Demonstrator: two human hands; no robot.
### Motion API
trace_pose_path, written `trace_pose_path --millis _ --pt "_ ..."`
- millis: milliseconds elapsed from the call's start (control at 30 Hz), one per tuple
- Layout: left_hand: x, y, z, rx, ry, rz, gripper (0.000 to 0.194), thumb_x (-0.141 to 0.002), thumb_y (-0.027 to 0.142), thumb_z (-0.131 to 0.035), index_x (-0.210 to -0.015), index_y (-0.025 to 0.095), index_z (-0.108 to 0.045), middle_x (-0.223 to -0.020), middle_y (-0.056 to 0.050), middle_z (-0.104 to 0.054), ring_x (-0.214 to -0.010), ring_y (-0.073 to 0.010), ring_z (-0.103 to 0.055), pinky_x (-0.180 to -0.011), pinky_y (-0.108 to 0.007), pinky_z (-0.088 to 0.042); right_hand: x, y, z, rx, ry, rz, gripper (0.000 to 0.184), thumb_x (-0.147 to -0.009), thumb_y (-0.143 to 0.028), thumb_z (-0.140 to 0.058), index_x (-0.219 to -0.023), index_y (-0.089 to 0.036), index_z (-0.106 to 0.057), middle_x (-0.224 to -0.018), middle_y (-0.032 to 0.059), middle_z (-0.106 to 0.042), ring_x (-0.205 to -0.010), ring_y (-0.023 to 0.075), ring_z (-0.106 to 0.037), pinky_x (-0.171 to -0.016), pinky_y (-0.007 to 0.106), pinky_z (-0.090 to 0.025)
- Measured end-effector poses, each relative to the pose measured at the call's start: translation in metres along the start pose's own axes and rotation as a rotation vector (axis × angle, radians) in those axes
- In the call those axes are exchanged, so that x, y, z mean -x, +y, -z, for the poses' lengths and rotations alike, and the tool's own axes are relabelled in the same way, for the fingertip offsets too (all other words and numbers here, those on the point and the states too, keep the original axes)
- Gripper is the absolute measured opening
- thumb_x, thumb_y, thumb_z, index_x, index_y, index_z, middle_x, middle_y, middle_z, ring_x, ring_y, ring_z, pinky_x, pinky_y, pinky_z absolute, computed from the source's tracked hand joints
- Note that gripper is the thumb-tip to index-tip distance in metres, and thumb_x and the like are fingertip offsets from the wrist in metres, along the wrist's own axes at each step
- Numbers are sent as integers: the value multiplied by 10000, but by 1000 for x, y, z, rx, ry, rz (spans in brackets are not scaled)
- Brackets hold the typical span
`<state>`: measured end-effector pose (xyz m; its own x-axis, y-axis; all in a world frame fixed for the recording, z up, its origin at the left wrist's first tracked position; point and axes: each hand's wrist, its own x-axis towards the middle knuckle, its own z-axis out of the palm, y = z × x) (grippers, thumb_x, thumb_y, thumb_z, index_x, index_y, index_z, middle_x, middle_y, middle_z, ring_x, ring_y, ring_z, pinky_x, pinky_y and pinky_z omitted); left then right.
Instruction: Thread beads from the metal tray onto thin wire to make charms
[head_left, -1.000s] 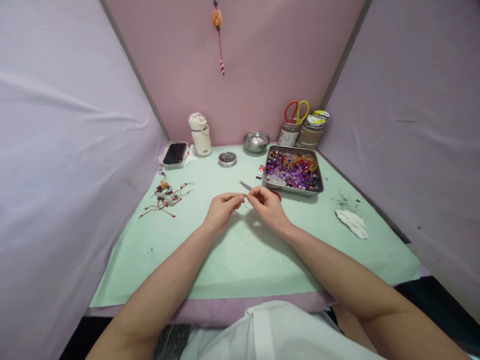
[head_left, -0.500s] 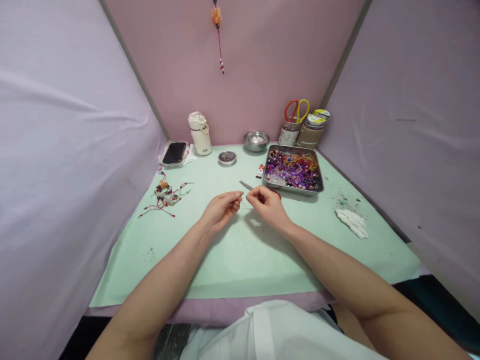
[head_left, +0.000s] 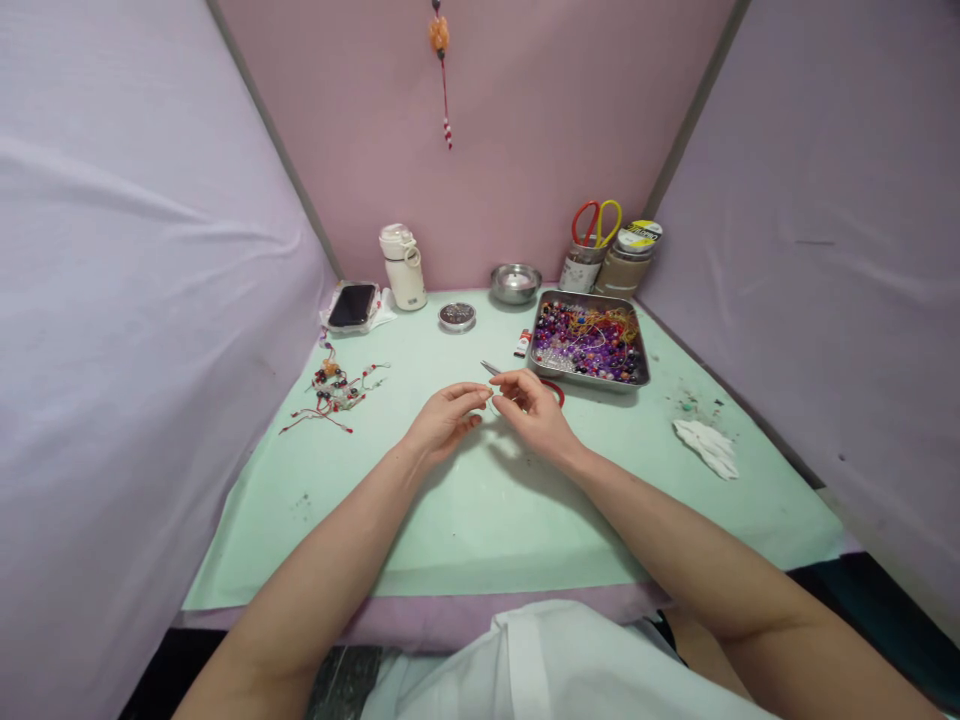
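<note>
Over the middle of the table my left hand pinches a tiny yellowish piece between thumb and forefinger; a thin cord showed at this pinch a moment before. My right hand meets it from the right, its thumb and forefinger curled in a loose pinch close around the same spot. What lies between the right fingertips is too small to make out. Partly hidden behind the right hand lie scissors with red handles, their metal blades pointing left.
A metal tray of beads and cords stands behind right, near a small red-white box. Farther back are a steel bowl, a round bead case, a bottle and a phone. Beaded strings lie left, white gloves right.
My hands have come together at the fingertips, the right fingers lifting and spreading slightly. The thin cord between them is now hardly visible. The view has shifted slightly.
</note>
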<state>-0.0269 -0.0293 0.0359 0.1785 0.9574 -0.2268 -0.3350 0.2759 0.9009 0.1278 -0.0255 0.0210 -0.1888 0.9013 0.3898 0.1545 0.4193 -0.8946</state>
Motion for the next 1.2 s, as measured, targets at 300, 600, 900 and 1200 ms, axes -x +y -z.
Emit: trace_pose_path --millis 300,600,900,1200 --pt "-1 -4 1 -102 -5 -55 201 -606 307 -784 -750 181 -721 -833 -35 -637 -730 -116 -519 -659 -255 -377 -2 -2 2 52 15 62 64 -838 -241 -563 -787 -202 -559 -816 11 -518 -725 136 -496 -615 269 -388" --pt "-2 -4 2 -294 132 -282 161 -630 332 -759 -693 187 -733 -918 -50 -627 -763 -131 -521 -619 -240 -373 -2 -4 5 75 51 44 117 -859 -297 -533 -778 -213 -527 -868 34 -497 -755 159 -491 -627 285 -413" --pt "-1 -1 1 -130 150 -125 225 -572 337 -811 -718 187 -728 -806 -27 -650 -706 -108 -513 -602 -230 -364 0 -2 4 12 171 29 106 -896 -290 -467 -819 -217 -461 -795 6 -458 -721 150 -443 -677 291 -378" --pt "2 4 2 -106 51 38 259 -550 315 -833 -735 155 -749 -912 -89 -673 -782 -125 -562 -601 -217 -401 -4 7 4 -161 140 -167 153 -873 -378 -494 -839 -234 -452 -668 -40 -440 -551 121 -379 -508 247 -323"
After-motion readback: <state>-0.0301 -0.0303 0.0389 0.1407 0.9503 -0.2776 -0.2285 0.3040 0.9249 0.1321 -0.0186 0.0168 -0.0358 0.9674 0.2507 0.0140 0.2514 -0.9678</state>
